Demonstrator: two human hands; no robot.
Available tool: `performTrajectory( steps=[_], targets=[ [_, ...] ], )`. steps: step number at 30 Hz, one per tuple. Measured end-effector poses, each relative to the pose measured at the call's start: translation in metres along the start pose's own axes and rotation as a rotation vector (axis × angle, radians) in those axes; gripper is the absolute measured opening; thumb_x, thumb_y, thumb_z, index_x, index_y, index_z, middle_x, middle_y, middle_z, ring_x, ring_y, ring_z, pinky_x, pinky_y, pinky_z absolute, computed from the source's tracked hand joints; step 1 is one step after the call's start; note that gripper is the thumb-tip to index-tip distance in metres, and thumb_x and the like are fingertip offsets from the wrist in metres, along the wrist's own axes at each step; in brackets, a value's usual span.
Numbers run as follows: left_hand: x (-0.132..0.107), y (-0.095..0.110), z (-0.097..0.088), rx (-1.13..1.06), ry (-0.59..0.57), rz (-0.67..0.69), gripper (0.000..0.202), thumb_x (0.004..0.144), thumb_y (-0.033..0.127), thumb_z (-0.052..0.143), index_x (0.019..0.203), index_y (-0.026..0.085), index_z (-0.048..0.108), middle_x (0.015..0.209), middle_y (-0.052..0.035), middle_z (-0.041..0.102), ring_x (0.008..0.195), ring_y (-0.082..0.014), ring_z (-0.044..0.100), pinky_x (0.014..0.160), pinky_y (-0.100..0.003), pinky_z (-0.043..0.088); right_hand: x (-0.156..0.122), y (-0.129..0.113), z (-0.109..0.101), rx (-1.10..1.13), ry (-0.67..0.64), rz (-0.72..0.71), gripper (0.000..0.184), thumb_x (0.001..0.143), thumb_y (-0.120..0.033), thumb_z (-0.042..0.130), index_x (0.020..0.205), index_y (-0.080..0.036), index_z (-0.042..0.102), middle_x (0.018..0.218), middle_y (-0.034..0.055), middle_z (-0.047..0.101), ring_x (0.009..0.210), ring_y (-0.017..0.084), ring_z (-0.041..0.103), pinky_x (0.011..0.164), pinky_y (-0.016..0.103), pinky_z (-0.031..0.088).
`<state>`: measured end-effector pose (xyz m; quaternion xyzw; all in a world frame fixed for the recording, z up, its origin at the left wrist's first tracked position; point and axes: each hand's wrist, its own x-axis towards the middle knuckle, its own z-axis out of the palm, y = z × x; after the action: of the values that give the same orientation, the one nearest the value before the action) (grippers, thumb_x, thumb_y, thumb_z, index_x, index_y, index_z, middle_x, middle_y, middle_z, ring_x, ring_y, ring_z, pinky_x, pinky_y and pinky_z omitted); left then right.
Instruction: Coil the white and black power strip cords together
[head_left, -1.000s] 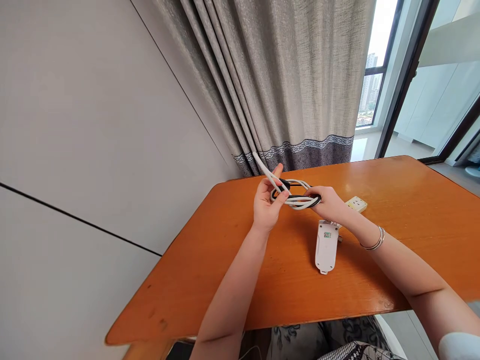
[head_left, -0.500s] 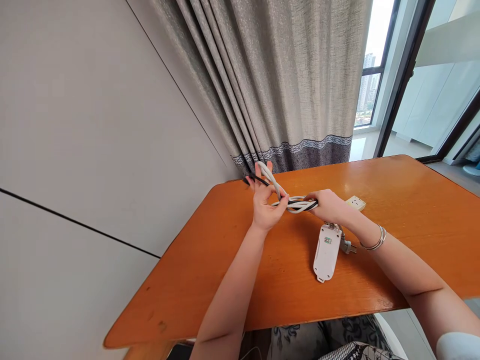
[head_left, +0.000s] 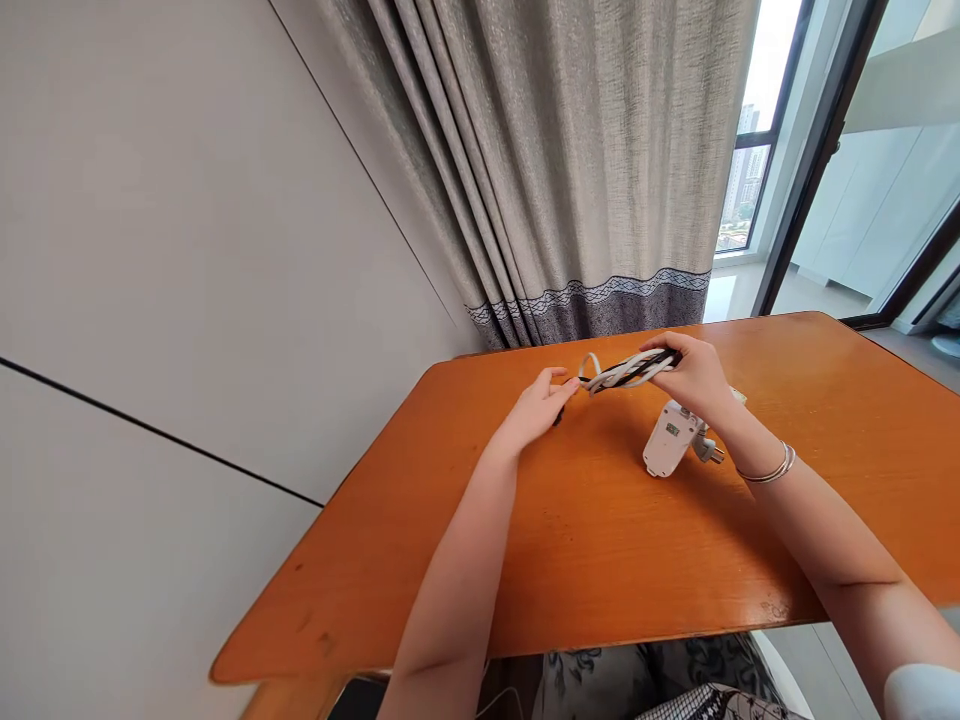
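My right hand (head_left: 696,375) is closed on a coiled bundle of white cable (head_left: 626,369) with a black strap wound around it, held just above the orange table (head_left: 585,560). My left hand (head_left: 534,408) is to the left of the bundle, its fingertips pinched on the loose end of the black strap (head_left: 558,412). The white power strip (head_left: 668,440) at the cable's end hangs tilted under my right wrist, its plug (head_left: 709,452) beside it.
A small white socket block (head_left: 739,396) peeks out behind my right wrist. A grey curtain (head_left: 570,170) hangs behind the table's far edge, a plain wall stands to the left and a window to the right. A bracelet is on my right wrist.
My right hand has carried the cable bundle up and to the right, lifting the power strip's end. My left hand has dropped lower and let go of the white cable, keeping only the strap end.
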<state>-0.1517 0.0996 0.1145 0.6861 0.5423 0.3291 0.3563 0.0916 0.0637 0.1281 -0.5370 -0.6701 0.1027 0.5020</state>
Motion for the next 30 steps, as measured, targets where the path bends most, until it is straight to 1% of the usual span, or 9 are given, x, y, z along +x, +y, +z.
performTrajectory(
  steps=[3, 5, 8, 10, 12, 14, 17, 25, 30],
  targets=[
    [-0.005, 0.003, -0.006, 0.113, 0.088, 0.097, 0.031, 0.085, 0.052, 0.057, 0.094, 0.022, 0.058, 0.088, -0.0080, 0.075, 0.095, -0.0264, 0.069, 0.090, -0.043, 0.050, 0.001, 0.004, -0.005, 0.029, 0.017, -0.010, 0.027, 0.064, -0.014, 0.064, 0.088, -0.020, 0.075, 0.082, 0.0028, 0.075, 0.073, 0.018, 0.067, 0.071, 0.031, 0.051],
    [-0.010, 0.006, -0.007, 0.123, 0.115, 0.252, 0.034, 0.082, 0.050, 0.063, 0.100, 0.021, 0.059, 0.103, -0.0098, 0.074, 0.104, -0.0260, 0.068, 0.098, -0.043, 0.049, 0.001, 0.005, -0.006, 0.060, -0.006, -0.011, 0.026, 0.063, -0.014, 0.065, 0.086, -0.020, 0.075, 0.079, 0.0023, 0.074, 0.069, 0.017, 0.065, 0.068, 0.030, 0.050],
    [-0.018, 0.013, -0.004, 0.176, -0.044, 0.506, 0.067, 0.072, 0.050, 0.077, 0.129, 0.023, 0.054, 0.144, -0.0121, 0.057, 0.135, -0.0281, 0.052, 0.114, -0.044, 0.039, 0.000, 0.004, -0.005, 0.158, -0.058, -0.008, 0.026, 0.061, -0.014, 0.065, 0.085, -0.018, 0.075, 0.078, 0.0027, 0.073, 0.068, 0.016, 0.064, 0.067, 0.029, 0.050],
    [-0.020, 0.017, 0.002, 0.253, -0.154, 0.610, 0.081, 0.070, 0.054, 0.079, 0.140, 0.027, 0.047, 0.155, -0.0109, 0.046, 0.145, -0.0305, 0.040, 0.119, -0.047, 0.033, 0.000, 0.000, -0.004, 0.244, -0.102, -0.001, 0.026, 0.060, -0.017, 0.066, 0.085, -0.017, 0.074, 0.079, 0.0035, 0.073, 0.068, 0.015, 0.064, 0.065, 0.028, 0.051],
    [-0.020, 0.018, 0.009, 0.302, -0.202, 0.674, 0.069, 0.076, 0.055, 0.074, 0.135, 0.027, 0.053, 0.145, -0.0108, 0.055, 0.138, -0.0316, 0.047, 0.117, -0.049, 0.033, 0.000, -0.003, -0.003, 0.325, -0.135, 0.013, 0.027, 0.060, -0.021, 0.070, 0.086, -0.016, 0.074, 0.078, 0.0039, 0.073, 0.067, 0.015, 0.063, 0.065, 0.029, 0.051],
    [-0.017, 0.017, 0.016, 0.304, -0.206, 0.706, 0.040, 0.084, 0.054, 0.065, 0.111, 0.024, 0.065, 0.114, -0.0093, 0.069, 0.111, -0.0284, 0.062, 0.104, -0.047, 0.044, 0.000, -0.006, -0.002, 0.373, -0.137, 0.039, 0.029, 0.059, -0.027, 0.074, 0.086, -0.016, 0.073, 0.077, 0.0036, 0.071, 0.067, 0.015, 0.062, 0.065, 0.029, 0.052],
    [-0.015, 0.017, 0.022, 0.216, -0.103, 0.714, 0.037, 0.090, 0.054, 0.057, 0.073, 0.021, 0.058, 0.073, -0.0024, 0.057, 0.070, -0.0192, 0.054, 0.072, -0.034, 0.047, 0.001, -0.007, 0.000, 0.393, -0.126, 0.090, 0.033, 0.061, -0.036, 0.077, 0.086, -0.016, 0.071, 0.074, 0.0019, 0.067, 0.067, 0.015, 0.059, 0.065, 0.030, 0.051],
    [-0.017, 0.016, 0.029, -0.212, 0.198, 0.626, 0.043, 0.083, 0.061, 0.064, 0.071, 0.020, 0.062, 0.064, 0.0003, 0.050, 0.060, -0.0151, 0.047, 0.060, -0.029, 0.038, 0.001, 0.004, -0.001, 0.133, -0.284, 0.018, 0.038, 0.073, -0.037, 0.072, 0.106, -0.018, 0.067, 0.087, 0.0020, 0.068, 0.076, 0.016, 0.058, 0.071, 0.030, 0.046],
    [-0.012, 0.009, 0.030, -0.490, 0.344, 0.529, 0.049, 0.079, 0.065, 0.068, 0.064, 0.020, 0.058, 0.059, 0.0005, 0.052, 0.058, -0.0128, 0.048, 0.058, -0.027, 0.040, 0.006, 0.011, -0.005, 0.232, -0.487, 0.050, 0.042, 0.072, -0.045, 0.074, 0.102, -0.016, 0.067, 0.091, 0.0038, 0.068, 0.082, 0.019, 0.060, 0.080, 0.036, 0.048]
  ],
)
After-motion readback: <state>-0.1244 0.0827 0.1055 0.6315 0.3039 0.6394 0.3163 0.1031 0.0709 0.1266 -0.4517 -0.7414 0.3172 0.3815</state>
